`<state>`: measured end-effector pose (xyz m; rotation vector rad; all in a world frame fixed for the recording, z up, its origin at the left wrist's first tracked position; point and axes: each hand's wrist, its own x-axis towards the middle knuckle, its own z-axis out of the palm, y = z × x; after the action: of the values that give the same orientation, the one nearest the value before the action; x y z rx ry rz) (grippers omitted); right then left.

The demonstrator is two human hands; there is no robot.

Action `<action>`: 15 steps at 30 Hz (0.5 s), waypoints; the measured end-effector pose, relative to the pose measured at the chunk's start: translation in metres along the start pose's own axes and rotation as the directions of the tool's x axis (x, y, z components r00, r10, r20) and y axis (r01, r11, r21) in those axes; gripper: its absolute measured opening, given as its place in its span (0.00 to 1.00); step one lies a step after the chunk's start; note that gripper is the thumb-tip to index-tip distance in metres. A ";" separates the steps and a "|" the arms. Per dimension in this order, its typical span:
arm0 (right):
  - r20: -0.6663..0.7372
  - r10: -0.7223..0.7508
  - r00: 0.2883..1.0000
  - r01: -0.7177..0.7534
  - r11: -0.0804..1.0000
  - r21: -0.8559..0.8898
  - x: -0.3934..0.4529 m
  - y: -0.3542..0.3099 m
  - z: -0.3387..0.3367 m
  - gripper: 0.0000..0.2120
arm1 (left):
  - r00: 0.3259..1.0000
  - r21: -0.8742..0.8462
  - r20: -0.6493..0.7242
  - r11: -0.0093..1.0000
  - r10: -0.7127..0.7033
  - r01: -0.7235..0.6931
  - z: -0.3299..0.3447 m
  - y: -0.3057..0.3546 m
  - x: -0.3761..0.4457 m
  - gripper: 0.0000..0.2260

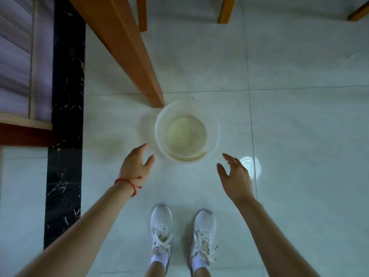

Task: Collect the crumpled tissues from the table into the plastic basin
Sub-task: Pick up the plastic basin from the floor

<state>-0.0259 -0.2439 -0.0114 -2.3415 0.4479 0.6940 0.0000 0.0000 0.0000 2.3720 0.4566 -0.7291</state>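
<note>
Both hands out in front, both bare of any load. The left hand [137,163] reaches forward with fingers straight and together, thumb spread, fingertips just short of the basin's [213,124] rim at its eight o'clock; whether they touch it is hard to tell. A red string [127,181] circles that wrist. The right hand [235,173] hovers at the basin's four o'clock, fingers loosely spread and relaxed, thumb apart, clear of the rim and gripping nothing.

The basin sits on the floor [299,116], pale translucent plastic, round, a yellowish stain across its bottom and a brown arc along the near wall. No tissues show inside it. It looks motion-blurred.

At the basin's eleven o'clock, a wooden table leg [127,48] comes down, its foot just beside the rim. More wooden legs [226,9] stand at twelve o'clock, well apart.

Just beyond the right hand, a bright round glare [252,165] lies on the tile. At six o'clock, two white shoes [161,224] stand side by side. Far to nine o'clock runs a black marble strip [66,96].
</note>
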 end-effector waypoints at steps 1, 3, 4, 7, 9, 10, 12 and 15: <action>-0.018 0.012 1.000 -0.011 1.000 0.022 0.008 0.004 0.008 0.20 | 0.999 -0.033 -0.021 0.999 -0.033 0.032 0.007 -0.004 0.009 0.22; -0.038 0.024 0.999 -0.023 0.999 0.039 0.024 0.010 0.022 0.22 | 0.994 -0.117 -0.037 0.988 -0.102 0.097 0.017 -0.010 0.027 0.22; -0.032 0.045 0.998 -0.044 0.998 0.045 0.030 0.010 0.026 0.22 | 0.989 -0.171 -0.020 0.975 -0.145 0.140 0.020 -0.009 0.035 0.22; -0.049 0.073 0.996 -0.070 0.996 0.064 0.051 0.017 0.045 0.25 | 0.971 -0.353 0.042 0.906 -0.234 0.233 0.037 -0.013 0.059 0.23; -0.050 0.102 0.993 -0.097 0.991 0.095 0.062 0.019 0.054 0.27 | 0.973 -0.380 0.049 0.897 -0.227 0.228 0.046 -0.014 0.071 0.24; -0.048 0.129 0.991 -0.122 0.985 0.123 0.067 0.019 0.058 0.28 | 0.973 -0.376 0.053 0.898 -0.223 0.227 0.049 -0.015 0.076 0.25; -0.047 0.180 0.983 -0.168 0.968 0.185 0.074 0.019 0.063 0.28 | 0.974 -0.366 0.041 0.904 -0.222 0.221 0.057 -0.016 0.083 0.24; -0.056 0.208 0.976 -0.187 0.946 0.263 0.081 0.020 0.070 0.26 | 0.974 -0.395 0.002 0.894 -0.228 0.210 0.066 -0.016 0.092 0.17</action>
<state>0.0039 -0.2227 -0.1135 -2.1029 0.7721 0.5916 0.0397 -0.0165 -0.1061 1.9787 0.8203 -0.6154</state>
